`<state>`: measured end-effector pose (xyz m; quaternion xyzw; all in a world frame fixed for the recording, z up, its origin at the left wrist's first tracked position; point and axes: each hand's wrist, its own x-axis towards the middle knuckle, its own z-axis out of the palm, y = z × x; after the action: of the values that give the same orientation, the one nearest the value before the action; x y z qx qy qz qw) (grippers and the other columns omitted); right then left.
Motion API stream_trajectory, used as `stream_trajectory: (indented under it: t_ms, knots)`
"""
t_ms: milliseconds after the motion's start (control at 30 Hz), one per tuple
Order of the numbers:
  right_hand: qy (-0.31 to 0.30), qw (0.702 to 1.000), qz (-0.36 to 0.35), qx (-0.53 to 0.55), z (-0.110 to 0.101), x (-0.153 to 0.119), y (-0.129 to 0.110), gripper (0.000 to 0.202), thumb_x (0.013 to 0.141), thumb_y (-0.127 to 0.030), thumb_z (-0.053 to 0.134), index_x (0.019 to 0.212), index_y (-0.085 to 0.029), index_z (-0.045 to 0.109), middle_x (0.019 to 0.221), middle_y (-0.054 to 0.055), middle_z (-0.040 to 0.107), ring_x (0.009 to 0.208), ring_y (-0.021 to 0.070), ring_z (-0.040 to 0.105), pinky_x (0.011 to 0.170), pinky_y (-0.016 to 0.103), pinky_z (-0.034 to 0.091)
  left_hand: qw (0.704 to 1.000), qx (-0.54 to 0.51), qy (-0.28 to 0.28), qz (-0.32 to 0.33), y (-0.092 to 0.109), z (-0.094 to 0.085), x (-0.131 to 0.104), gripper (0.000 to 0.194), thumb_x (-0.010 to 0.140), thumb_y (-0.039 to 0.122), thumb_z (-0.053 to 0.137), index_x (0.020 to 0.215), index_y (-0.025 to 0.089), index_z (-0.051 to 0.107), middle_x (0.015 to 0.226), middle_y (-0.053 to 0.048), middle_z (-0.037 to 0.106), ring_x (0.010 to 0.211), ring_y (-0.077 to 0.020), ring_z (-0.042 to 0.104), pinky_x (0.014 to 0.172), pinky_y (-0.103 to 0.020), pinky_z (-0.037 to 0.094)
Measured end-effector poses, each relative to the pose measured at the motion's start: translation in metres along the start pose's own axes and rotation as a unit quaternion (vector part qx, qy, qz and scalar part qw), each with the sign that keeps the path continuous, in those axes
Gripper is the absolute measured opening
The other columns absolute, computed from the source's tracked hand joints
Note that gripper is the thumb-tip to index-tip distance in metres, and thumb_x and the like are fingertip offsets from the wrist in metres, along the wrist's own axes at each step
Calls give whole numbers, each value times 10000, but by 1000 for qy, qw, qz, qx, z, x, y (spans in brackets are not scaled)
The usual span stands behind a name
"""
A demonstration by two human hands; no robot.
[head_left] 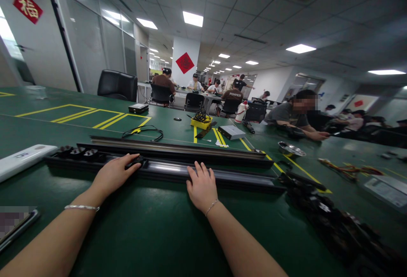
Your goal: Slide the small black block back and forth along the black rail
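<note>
A long black metal rail with a shiny inner channel lies across the green table in front of me. My left hand has its thumb and fingers closed around a small black block in the channel. Resting on the rail further right, my right hand has its fingers spread and holds nothing. Several similar black blocks sit in a row at the rail's left end. Just behind lies a second long black rail, parallel to the first.
A pile of black parts lies at the right. A white device and a phone are at the left. Beyond the rails are a black cable, a yellow box and a metal bowl. A person sits across the table.
</note>
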<state>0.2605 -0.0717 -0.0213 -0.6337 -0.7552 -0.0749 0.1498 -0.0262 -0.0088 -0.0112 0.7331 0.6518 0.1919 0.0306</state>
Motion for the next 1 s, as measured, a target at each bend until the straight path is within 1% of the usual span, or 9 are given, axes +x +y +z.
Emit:
stream_trajectory:
  t_ms: [133,333,567,733,867,1000]
  knots:
    - [4,1000,-1,4,0,0,0,450,871,-397,385,1310,-306,411,1436,30,312,1318,239,226,1047,446,124,1000,0,1,4,-1,0,0,571,798,554,356,1256,240,484,1237,-96,569,1130,-278,522,936,-403,402]
    - [4,1000,-3,-1,1,0,1,450,872,-402,379,1310,-303,410,1437,33,310,1318,237,224,1044,445,125,1000,-7,3,3,-2,1,0,580,788,575,356,1253,254,490,1218,-74,586,1117,-273,531,928,-394,410]
    - [8,1000,-7,-1,2,0,1,451,868,-402,387,1307,-298,412,1435,37,313,1317,240,224,1042,444,132,1000,10,19,13,-3,4,1,559,798,545,363,1247,242,499,1275,-92,543,1136,-280,519,950,-411,392]
    - [7,1000,-8,2,2,-1,1,450,868,-397,386,1307,-299,411,1435,38,312,1315,241,229,1042,444,132,1000,16,19,8,0,3,0,548,797,533,374,1243,244,505,1266,-75,554,1144,-275,517,948,-407,398]
    - [6,1000,-7,6,2,0,1,450,867,-396,390,1306,-302,412,1435,37,313,1315,242,231,1044,445,127,999,20,18,21,2,2,-1,545,808,515,367,1250,226,499,1271,-61,552,1182,-270,484,985,-409,366]
    - [7,1000,-8,5,2,0,2,449,867,-394,389,1305,-299,413,1435,38,313,1317,240,227,1043,445,128,999,22,25,26,1,3,-1,546,809,527,362,1250,236,498,1269,-55,553,1200,-268,467,997,-413,353]
